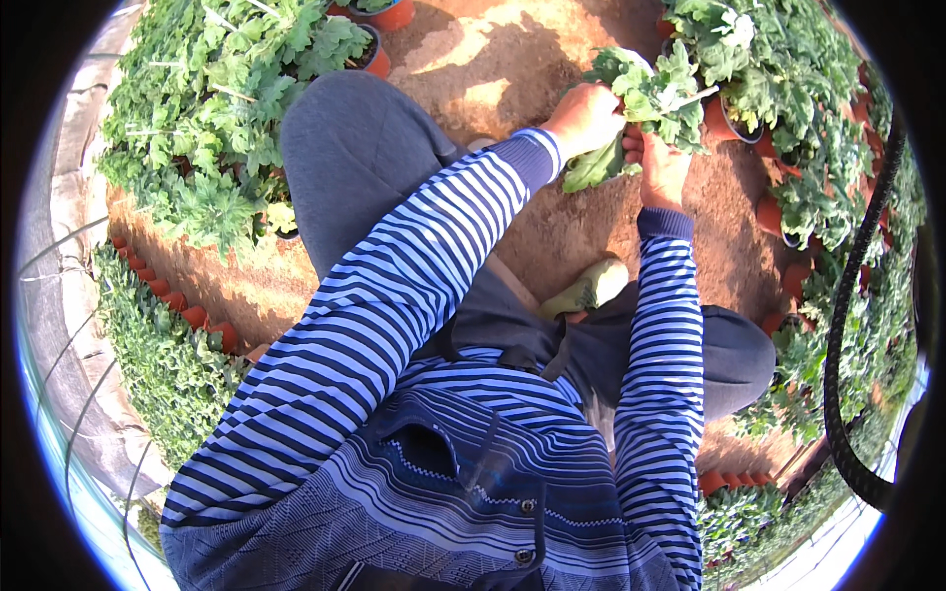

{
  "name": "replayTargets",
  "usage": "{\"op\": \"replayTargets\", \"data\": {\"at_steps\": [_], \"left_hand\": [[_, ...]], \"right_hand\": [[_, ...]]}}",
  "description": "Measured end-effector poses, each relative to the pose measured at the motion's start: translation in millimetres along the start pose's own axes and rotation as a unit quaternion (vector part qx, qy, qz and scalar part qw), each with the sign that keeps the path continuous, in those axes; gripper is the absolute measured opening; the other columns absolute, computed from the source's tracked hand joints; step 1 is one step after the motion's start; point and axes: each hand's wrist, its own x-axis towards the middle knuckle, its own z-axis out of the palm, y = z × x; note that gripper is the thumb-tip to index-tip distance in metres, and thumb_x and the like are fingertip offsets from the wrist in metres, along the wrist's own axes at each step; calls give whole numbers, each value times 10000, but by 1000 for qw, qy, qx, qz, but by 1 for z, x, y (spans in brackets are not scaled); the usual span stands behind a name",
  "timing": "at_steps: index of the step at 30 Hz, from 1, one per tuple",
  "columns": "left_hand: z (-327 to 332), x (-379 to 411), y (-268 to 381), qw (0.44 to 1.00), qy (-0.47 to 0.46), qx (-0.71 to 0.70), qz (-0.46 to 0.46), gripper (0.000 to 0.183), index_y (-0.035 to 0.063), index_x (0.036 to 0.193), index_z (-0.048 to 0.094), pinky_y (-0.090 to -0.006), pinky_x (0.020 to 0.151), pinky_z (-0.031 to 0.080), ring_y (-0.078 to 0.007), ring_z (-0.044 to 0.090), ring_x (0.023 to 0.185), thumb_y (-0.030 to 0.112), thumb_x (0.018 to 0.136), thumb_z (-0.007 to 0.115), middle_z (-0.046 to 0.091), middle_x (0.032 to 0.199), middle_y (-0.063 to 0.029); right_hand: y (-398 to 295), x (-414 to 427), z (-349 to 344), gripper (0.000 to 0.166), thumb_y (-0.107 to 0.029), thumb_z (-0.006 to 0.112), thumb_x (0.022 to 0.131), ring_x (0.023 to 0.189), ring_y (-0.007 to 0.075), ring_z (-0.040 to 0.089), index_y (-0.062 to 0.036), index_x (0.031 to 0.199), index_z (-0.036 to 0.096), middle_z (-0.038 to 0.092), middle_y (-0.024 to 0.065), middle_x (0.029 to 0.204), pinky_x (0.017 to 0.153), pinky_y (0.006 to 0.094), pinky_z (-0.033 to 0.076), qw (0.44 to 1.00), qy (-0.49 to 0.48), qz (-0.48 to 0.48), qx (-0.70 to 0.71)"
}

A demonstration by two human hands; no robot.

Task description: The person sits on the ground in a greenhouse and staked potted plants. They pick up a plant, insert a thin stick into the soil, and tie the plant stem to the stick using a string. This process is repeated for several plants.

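In front of me, above the soil path, is a leafy green plant (661, 96) with lobed leaves. My left hand (590, 120) is closed on its left side, with fingertips among the leaves. My right hand (662, 168) grips it from below with curled fingers; the stem inside is hidden. A large leaf (596, 167) hangs beneath the left hand. A pale stick (691, 98) pokes out among the leaves to the right. Whether the plant's base sits in a pot cannot be seen.
Dense potted plants (214, 111) in orange-red pots line the left, with more plants (768, 74) on the right. Between them runs a bare soil path (547, 229). My bent knees (347, 148) flank it, with a greenish shoe (591, 287) between. A black cable (839, 332) hangs at right.
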Motion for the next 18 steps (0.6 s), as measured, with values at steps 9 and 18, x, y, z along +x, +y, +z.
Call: {"op": "replayTargets", "data": {"at_steps": [9,18], "left_hand": [[-6,3,16,967,7,-222,-123,244,46,985,615,-313,667,501,-192,633,746,46,742,590,666,824,-76],[-11,4,12,780,-99,-518,-338,16,41,793,556,-213,367,320,-89,437,447,46,790,541,505,618,-21]], "right_hand": [[6,2,-1,197,-142,605,841,629,161,621,12,963,619,652,98,801,498,253,496,1000,-17,0,14],[8,4,0,129,-78,625,817,557,132,598,0,918,610,640,72,748,437,223,453,1000,-12,-2,21]]}}
